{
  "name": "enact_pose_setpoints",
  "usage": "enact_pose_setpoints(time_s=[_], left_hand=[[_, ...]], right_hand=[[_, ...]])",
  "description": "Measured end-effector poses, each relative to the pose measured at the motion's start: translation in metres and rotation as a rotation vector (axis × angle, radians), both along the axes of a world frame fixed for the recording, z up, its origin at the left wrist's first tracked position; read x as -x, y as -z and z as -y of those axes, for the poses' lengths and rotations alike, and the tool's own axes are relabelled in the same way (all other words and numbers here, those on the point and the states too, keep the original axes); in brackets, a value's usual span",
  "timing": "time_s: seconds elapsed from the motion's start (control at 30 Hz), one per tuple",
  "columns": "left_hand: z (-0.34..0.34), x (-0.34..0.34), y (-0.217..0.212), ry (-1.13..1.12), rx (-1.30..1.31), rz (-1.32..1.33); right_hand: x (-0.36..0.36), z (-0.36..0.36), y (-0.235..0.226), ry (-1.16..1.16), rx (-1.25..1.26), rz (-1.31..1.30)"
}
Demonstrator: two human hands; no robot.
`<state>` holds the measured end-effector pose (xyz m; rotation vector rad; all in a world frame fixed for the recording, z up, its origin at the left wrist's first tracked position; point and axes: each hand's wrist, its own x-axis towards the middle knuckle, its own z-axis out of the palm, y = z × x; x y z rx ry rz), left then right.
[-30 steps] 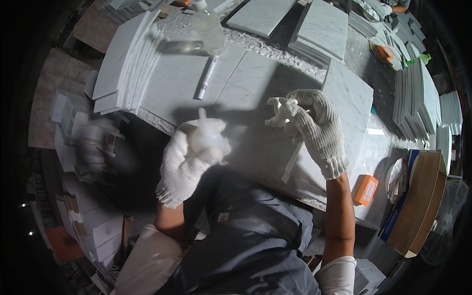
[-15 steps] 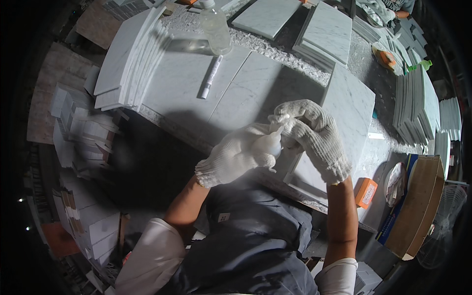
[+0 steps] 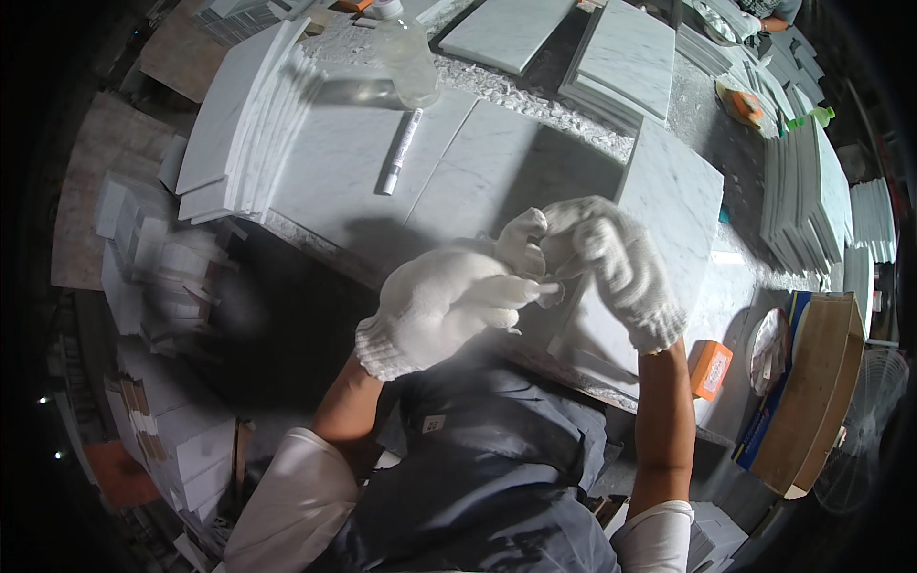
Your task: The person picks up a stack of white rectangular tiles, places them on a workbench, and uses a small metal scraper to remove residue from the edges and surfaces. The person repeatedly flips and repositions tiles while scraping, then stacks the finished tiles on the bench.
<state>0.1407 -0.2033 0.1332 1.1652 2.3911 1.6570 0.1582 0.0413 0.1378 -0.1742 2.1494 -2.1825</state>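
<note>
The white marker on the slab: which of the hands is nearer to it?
Left. The left hand is below and slightly right of the marker; the right hand is further off to the right. Neither touches it.

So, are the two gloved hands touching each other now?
Touching. The head view shows the left hand and the right hand meeting fingertip to fingertip above the marble slab, with no gap between the gloves.

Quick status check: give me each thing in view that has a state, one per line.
left hand: gloved, fingers curled, touching the right hand
right hand: gloved, raised over the slab, fingertips meeting the left
white marker: lying flat on the marble slab, capped as far as I can tell
plastic bottle: upright, clear
stacked tiles: lying fanned at the slab's left edge
</note>
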Motion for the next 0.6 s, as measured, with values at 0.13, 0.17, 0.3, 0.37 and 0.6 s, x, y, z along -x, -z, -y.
enact_pose_setpoints(time_s=[0.13,0.17,0.3,0.37,0.6], left_hand=[[-0.006,-0.004,-0.009,-0.076,0.243,-0.23],[-0.007,-0.006,-0.01,-0.062,0.278,-0.232],[-0.005,-0.008,-0.014,-0.013,0.311,-0.205],[-0.003,-0.008,-0.015,0.038,0.292,-0.151],[-0.002,-0.005,-0.011,0.151,0.059,0.064]], right_hand=[[0.001,0.005,0.005,0.036,-0.303,0.033],[0.002,0.006,0.005,-0.007,-0.191,0.085],[0.008,-0.002,-0.007,-0.086,-0.127,0.163],[0.005,-0.005,-0.014,-0.059,-0.066,0.177],[0.001,-0.008,-0.027,0.031,-0.009,0.047]])
